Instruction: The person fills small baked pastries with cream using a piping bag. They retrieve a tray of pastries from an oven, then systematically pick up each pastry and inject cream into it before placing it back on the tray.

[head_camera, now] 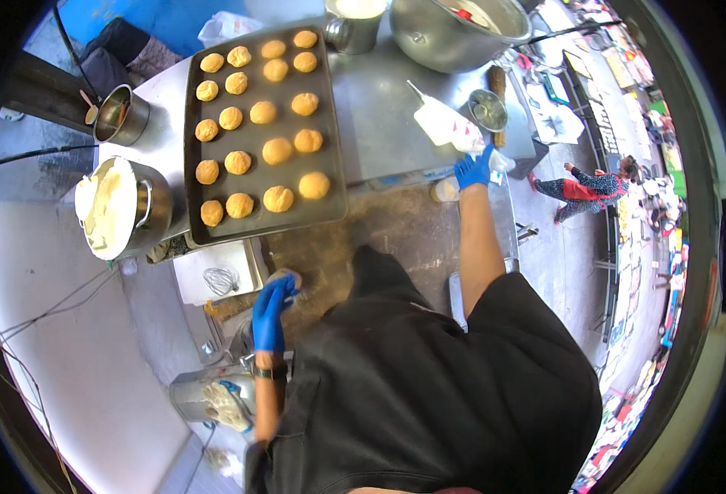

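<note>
My right hand (475, 170), in a blue glove, is at the gathered end of a white piping bag (442, 126) and appears to grip it. The bag lies on the steel table with its metal nozzle pointing away to the left. My left hand (269, 316), also gloved in blue, hangs low beside my body, its fingers loosely bent and nothing visible in them. On the table's left half, a dark baking tray (332, 160) bears rows of round golden baked buns (263, 112), which look like cream puff shells. Some show cracked tops.
A pot of pale cream (111, 207) stands left of the tray, near a smaller steel pot (134, 117). Along the far side are a metal container (363, 34) and a large steel pot (437, 43). A small metal bowl (487, 111) sits beside the bag. A person (591, 188) walks at right.
</note>
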`<action>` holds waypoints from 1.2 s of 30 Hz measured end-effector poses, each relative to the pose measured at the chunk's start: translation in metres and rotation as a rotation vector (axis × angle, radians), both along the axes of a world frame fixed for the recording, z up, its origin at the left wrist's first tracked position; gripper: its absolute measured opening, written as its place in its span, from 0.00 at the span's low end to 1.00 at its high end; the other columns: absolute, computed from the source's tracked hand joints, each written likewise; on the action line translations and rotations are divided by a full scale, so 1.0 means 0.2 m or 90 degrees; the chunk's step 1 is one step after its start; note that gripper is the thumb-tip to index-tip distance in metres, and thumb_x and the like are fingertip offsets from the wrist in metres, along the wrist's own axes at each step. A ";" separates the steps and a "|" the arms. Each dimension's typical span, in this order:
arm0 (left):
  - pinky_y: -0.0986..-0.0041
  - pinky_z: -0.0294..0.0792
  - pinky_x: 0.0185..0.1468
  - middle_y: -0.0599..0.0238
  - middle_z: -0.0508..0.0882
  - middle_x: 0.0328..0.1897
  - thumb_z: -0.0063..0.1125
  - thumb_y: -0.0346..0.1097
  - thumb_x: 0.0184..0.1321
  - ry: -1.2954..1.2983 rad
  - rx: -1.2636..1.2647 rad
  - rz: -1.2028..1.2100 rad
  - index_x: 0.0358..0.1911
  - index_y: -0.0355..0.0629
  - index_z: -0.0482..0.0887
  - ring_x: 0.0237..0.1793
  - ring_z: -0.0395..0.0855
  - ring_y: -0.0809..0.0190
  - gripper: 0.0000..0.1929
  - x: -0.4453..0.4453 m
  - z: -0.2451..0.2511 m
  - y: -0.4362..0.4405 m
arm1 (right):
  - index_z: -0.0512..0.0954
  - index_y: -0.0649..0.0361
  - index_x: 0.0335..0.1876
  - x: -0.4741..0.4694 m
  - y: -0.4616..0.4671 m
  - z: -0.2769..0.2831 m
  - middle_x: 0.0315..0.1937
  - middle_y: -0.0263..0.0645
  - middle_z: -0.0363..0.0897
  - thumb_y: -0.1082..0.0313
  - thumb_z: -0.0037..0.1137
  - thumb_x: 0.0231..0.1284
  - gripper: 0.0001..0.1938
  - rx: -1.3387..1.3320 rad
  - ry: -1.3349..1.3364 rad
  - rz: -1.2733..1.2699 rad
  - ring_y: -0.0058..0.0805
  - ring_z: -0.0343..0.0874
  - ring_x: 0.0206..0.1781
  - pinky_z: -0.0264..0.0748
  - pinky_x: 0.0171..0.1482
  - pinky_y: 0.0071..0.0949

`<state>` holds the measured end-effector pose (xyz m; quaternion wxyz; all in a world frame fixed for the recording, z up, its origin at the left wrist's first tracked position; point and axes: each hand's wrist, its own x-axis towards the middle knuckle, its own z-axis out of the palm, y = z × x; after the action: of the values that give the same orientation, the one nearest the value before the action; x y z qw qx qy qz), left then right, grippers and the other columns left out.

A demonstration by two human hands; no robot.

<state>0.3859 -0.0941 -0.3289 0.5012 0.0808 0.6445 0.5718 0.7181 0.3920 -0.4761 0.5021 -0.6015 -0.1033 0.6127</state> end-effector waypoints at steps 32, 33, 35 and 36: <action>0.49 0.76 0.67 0.52 0.77 0.70 0.57 0.58 0.71 -0.561 0.458 0.229 0.68 0.38 0.72 0.69 0.77 0.49 0.33 -0.28 0.34 1.36 | 0.68 0.68 0.72 -1.22 -0.34 1.14 0.72 0.55 0.69 0.46 0.43 0.78 0.32 0.543 0.178 0.503 0.46 0.69 0.74 0.60 0.77 0.49; 0.49 0.76 0.67 0.52 0.77 0.70 0.56 0.56 0.71 -0.551 0.487 0.228 0.68 0.38 0.72 0.70 0.76 0.48 0.32 -0.33 0.34 1.32 | 0.69 0.68 0.71 -1.32 -0.37 1.17 0.72 0.55 0.69 0.46 0.41 0.79 0.31 0.449 0.174 0.454 0.46 0.69 0.73 0.60 0.77 0.49; 0.50 0.75 0.68 0.51 0.77 0.70 0.55 0.53 0.73 -0.527 0.535 0.235 0.69 0.38 0.71 0.71 0.75 0.48 0.30 -0.44 0.34 1.23 | 0.72 0.68 0.69 -1.49 -0.42 1.21 0.70 0.55 0.71 0.46 0.38 0.80 0.31 0.322 0.224 0.435 0.47 0.70 0.73 0.61 0.77 0.49; 0.48 0.74 0.69 0.50 0.76 0.71 0.55 0.50 0.74 -0.565 0.550 0.249 0.70 0.38 0.70 0.72 0.74 0.47 0.30 -0.49 0.33 1.19 | 0.74 0.70 0.66 -1.55 -0.45 1.23 0.67 0.55 0.75 0.46 0.35 0.81 0.31 0.336 0.163 0.461 0.46 0.72 0.71 0.62 0.76 0.48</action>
<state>0.2873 0.1439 -0.2623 0.5285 -0.0878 0.0910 0.8395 0.4075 0.3016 -0.2305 0.4002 -0.2978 -0.3963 0.7708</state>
